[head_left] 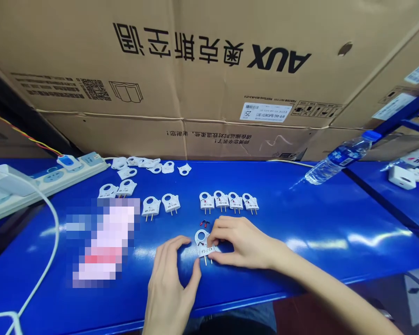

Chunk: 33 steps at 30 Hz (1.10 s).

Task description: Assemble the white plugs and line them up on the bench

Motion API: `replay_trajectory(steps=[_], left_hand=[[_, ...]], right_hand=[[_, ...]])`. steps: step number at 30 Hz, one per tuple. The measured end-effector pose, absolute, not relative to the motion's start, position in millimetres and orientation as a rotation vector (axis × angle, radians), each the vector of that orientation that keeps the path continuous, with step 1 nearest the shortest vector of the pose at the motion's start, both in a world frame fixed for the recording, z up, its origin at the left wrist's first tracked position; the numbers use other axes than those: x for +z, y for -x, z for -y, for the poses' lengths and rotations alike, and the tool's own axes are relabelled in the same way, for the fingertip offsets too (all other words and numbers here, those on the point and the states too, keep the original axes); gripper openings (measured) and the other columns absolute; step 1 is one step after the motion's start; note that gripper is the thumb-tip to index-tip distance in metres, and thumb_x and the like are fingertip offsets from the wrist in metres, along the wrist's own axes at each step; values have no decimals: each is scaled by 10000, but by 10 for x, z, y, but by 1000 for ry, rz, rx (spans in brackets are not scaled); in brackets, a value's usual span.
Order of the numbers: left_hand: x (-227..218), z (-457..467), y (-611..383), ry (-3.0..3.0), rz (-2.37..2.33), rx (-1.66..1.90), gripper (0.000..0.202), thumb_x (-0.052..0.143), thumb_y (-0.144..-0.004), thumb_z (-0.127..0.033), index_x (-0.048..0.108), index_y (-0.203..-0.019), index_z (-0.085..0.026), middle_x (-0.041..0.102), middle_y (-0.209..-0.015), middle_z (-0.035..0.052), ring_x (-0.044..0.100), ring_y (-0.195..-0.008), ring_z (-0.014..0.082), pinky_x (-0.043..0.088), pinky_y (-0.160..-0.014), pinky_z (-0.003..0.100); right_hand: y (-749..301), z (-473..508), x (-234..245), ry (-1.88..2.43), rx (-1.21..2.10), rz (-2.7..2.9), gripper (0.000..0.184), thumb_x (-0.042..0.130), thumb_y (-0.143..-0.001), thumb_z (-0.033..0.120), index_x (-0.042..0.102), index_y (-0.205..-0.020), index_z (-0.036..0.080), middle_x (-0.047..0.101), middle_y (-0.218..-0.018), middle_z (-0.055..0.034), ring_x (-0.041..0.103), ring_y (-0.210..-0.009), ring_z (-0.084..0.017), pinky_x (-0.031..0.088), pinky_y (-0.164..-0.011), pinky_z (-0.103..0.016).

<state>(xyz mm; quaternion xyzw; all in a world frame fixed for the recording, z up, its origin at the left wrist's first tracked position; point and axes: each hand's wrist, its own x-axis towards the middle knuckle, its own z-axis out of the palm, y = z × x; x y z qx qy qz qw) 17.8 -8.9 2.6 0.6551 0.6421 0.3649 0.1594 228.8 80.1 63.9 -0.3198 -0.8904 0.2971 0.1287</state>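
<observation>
A white plug housing [203, 250] with a round ring at the top and two metal pins lies on the blue table before me. My right hand [235, 244] has thumb and fingers closed on its right side, hiding part of it. Left of the housing, my left hand [172, 277] is open, thumb and fingers curved apart with nothing between them. A dark mark or part shows on the housing's face. Just beyond it lie small red-and-black pieces [205, 223]. Farther back stands a row of several similar housings [221, 200] with pins toward me.
More plug housings [151, 207] lie left, with a pile of white ring-shaped pieces [146, 163] behind. A power strip [52, 179] and white cable [54, 223] occupy the left side. A water bottle [338, 160] leans at right. Large cardboard boxes [195, 93] back the blue table [300, 200].
</observation>
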Motion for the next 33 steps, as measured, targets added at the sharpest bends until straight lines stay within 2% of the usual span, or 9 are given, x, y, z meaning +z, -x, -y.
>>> replay_trajectory(steps=[8, 16, 22, 28, 31, 33], left_hand=[[21, 64, -131, -1922, -1866, 1073, 274, 560, -960, -350, 557, -1214, -245, 676, -1131, 87, 669, -968, 266, 575, -785, 418], [61, 79, -183, -1885, -1823, 1120, 244, 528, -998, -338, 570, -1218, -241, 664, -1186, 95, 645, -1092, 289, 546, -872, 443], [71, 79, -195, -1882, -1806, 1097, 242, 519, -1009, -351, 569, -1222, -250, 657, -1193, 93, 633, -1123, 289, 543, -885, 444], [88, 72, -167, -1904, -1791, 1020, 224, 467, -1016, -324, 572, -1205, -270, 642, -1234, 101, 636, -1185, 294, 558, -929, 467], [132, 18, -134, -1876, -1836, 952, 245, 447, -1011, -335, 575, -1213, -280, 582, -1384, 110, 672, -1158, 290, 601, -830, 433], [172, -54, -86, -1864, -1857, 926, 256, 463, -999, -369, 578, -1210, -281, 529, -1477, 111, 725, -1000, 254, 616, -718, 399]], right_hand=[[-2172, -1026, 697, 948, 664, 2434, 99, 725, -966, 292, 719, -1013, 204, 709, -944, -20, 643, -917, -181, 482, -818, -289], [-1850, -1364, 583, 1141, 374, 2496, 155, 695, -997, 337, 726, -1022, 187, 678, -953, -38, 592, -895, -183, 440, -753, -289], [-1751, -1379, 515, 1237, 284, 2569, 168, 678, -1007, 327, 723, -1046, 169, 678, -990, -66, 595, -922, -204, 447, -730, -300], [-1872, -1254, 551, 1225, 189, 2527, 322, 681, -1000, 423, 682, -1205, 175, 688, -1064, -88, 613, -965, -237, 483, -732, -318], [-2003, -1118, 512, 1129, 155, 2519, 226, 602, -1045, 324, 680, -1185, 165, 693, -1022, -85, 618, -914, -223, 500, -748, -324], [-2100, -1014, 455, 1039, 148, 2526, 208, 535, -1065, 270, 687, -1160, 164, 692, -1001, -85, 619, -875, -210, 510, -744, -320]])
